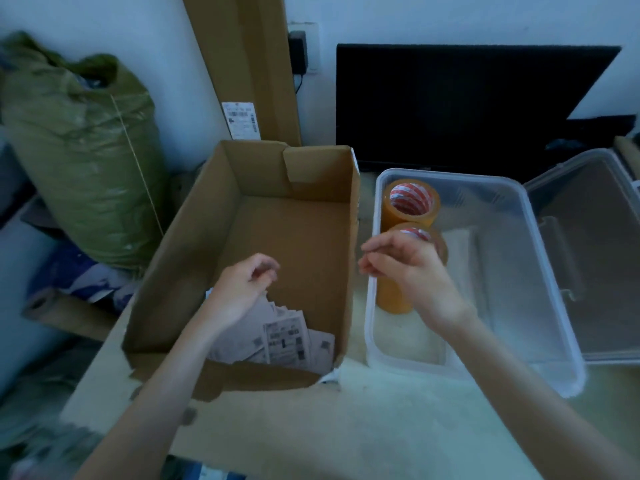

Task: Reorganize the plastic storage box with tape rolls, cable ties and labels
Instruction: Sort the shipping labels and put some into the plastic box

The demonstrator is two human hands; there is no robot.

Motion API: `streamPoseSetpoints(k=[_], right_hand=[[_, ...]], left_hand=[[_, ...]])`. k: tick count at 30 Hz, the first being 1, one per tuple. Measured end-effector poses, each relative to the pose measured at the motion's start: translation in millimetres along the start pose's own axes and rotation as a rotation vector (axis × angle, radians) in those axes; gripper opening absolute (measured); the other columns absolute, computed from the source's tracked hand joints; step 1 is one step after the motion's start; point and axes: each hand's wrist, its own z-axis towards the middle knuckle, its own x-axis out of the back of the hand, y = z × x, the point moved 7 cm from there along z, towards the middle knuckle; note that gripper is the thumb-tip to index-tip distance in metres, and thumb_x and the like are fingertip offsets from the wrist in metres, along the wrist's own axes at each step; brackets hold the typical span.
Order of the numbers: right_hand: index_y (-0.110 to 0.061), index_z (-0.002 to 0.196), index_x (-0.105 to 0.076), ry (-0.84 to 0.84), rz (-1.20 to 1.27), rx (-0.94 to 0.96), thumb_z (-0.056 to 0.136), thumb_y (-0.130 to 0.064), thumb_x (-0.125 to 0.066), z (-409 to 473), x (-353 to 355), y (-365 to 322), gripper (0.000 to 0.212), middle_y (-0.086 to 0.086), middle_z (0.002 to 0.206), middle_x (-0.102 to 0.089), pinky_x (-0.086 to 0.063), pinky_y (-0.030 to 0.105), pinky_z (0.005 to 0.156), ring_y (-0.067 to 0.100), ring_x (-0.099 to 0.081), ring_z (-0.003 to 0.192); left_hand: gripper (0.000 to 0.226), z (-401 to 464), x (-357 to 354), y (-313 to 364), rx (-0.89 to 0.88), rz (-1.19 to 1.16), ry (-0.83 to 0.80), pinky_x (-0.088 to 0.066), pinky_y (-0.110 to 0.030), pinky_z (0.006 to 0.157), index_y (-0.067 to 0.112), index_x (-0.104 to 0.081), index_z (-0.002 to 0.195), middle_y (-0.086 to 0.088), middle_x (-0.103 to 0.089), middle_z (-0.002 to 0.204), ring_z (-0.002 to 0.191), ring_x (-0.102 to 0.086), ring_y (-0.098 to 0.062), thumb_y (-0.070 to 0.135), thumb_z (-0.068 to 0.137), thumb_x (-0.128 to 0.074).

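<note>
A clear plastic storage box (540,254) lies open on the right of the table. Two amber tape roll stacks stand along its left wall, one at the far corner (410,206) and one nearer (393,299). My right hand (405,268) hovers over that left rim in front of the nearer stack, its fingers curled and nothing visible in them. A brown cardboard box (180,244) sits to the left, with several printed labels (284,341) piled in its near right corner. My left hand (242,289) hangs just above the labels, fingers curled with nothing in them. No cable ties are visible.
The storage box's clear lid (595,237) lies open to the right. A black monitor (467,105) stands behind the boxes. A tall cardboard carton (249,64) leans on the wall, with a green sack (79,150) and a cardboard tube (65,310) on the left.
</note>
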Motion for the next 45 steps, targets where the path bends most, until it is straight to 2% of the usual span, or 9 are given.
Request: streamPoseSetpoints(k=[8, 13, 17, 20, 28, 33, 38, 42, 45], right_hand=[[-0.009, 0.093, -0.064, 0.055, 0.036, -0.083, 0.09, 0.003, -0.055, 6.5, -75.5, 19.1, 0.016, 0.007, 0.081, -0.07, -0.056, 0.028, 0.078, 0.017, -0.069, 0.079], [-0.007, 0.097, -0.064, 0.087, 0.052, -0.142, 0.092, 0.003, -0.053, 8.6, -104.2, 38.1, 0.016, 0.012, 0.09, -0.069, -0.056, 0.031, 0.084, 0.021, -0.069, 0.086], [-0.006, 0.098, -0.064, 0.136, 0.056, -0.175, 0.093, 0.003, -0.051, 5.8, -110.6, 49.9, 0.016, 0.012, 0.09, -0.069, -0.056, 0.029, 0.083, 0.022, -0.068, 0.087], [-0.006, 0.098, -0.064, 0.215, 0.057, -0.195, 0.093, 0.002, -0.051, 1.7, -102.8, 58.5, 0.017, 0.01, 0.09, -0.07, -0.056, 0.031, 0.083, 0.022, -0.069, 0.087], [-0.011, 0.096, -0.065, 0.28, 0.05, -0.232, 0.094, -0.001, -0.05, -1.2, -89.9, 70.1, 0.019, 0.006, 0.089, -0.071, -0.053, 0.03, 0.081, 0.02, -0.069, 0.088], [-0.014, 0.096, -0.066, 0.279, -0.009, -0.267, 0.094, -0.003, -0.051, -0.2, -90.5, 74.8, 0.018, 0.004, 0.09, -0.071, -0.053, 0.028, 0.081, 0.018, -0.068, 0.09], [-0.02, 0.1, -0.063, 0.29, -0.061, -0.293, 0.092, -0.007, -0.055, -0.3, -91.3, 75.7, 0.017, -0.003, 0.1, -0.067, -0.051, 0.029, 0.089, 0.012, -0.064, 0.099], [-0.026, 0.12, -0.053, 0.321, -0.089, -0.326, 0.09, -0.02, -0.063, -1.0, -91.7, 75.7, 0.032, -0.008, 0.114, -0.062, -0.049, 0.033, 0.097, 0.007, -0.058, 0.107], [-0.025, 0.126, -0.05, 0.233, 0.004, -0.388, 0.09, -0.031, -0.061, -0.9, -100.7, 78.0, 0.038, -0.006, 0.114, -0.067, -0.053, 0.041, 0.093, 0.014, -0.063, 0.107]], left_hand=[[0.033, 27.3, -4.1, -57.8, -0.037, 0.348, -0.379, -0.048, -0.027, 0.081, 0.021, -0.051, 0.127, 0.002, -0.057, 0.119, 0.101, -0.056, -0.012, 0.033, 0.096, -0.051], [0.044, 39.3, -65.0, -79.4, -0.167, 0.72, -0.636, -0.048, -0.039, 0.09, 0.01, -0.043, 0.133, -0.012, -0.051, 0.131, 0.112, -0.054, -0.028, 0.032, 0.096, -0.051], [0.049, 39.0, -94.8, -88.8, -0.229, 0.807, -0.654, -0.042, -0.042, 0.093, 0.007, -0.039, 0.13, -0.017, -0.042, 0.132, 0.12, -0.046, -0.034, 0.033, 0.092, -0.058], [0.052, 38.6, -102.4, -89.2, -0.234, 0.707, -0.655, -0.043, -0.042, 0.09, 0.008, -0.038, 0.124, -0.016, -0.047, 0.129, 0.117, -0.048, -0.033, 0.035, 0.087, -0.064], [0.014, 49.3, -87.9, -92.4, -0.163, 0.424, -0.563, -0.045, -0.033, 0.071, 0.013, -0.054, 0.101, -0.008, -0.063, 0.1, 0.093, -0.06, -0.024, 0.018, 0.089, -0.059], [0.01, 66.9, -60.3, -86.1, -0.098, 0.38, -0.488, -0.054, -0.045, 0.075, 0.011, -0.059, 0.092, -0.007, -0.065, 0.088, 0.081, -0.063, -0.024, 0.021, 0.09, -0.059], [0.019, 61.5, -14.2, -72.2, -0.012, 0.075, -0.357, -0.058, -0.034, 0.062, 0.005, -0.058, 0.092, -0.007, -0.067, 0.088, 0.07, -0.07, -0.017, 0.023, 0.095, -0.056], [0.016, 39.3, 14.7, -59.9, 0.035, -0.252, -0.267, -0.055, -0.018, 0.06, 0.016, -0.064, 0.105, 0.002, -0.072, 0.094, 0.069, -0.071, -0.008, 0.023, 0.096, -0.053], [0.016, 23.8, 22.6, -53.8, 0.032, -0.351, -0.226, -0.053, -0.029, 0.065, 0.021, -0.065, 0.104, 0.003, -0.072, 0.088, 0.056, -0.06, -0.011, 0.029, 0.095, -0.053]])
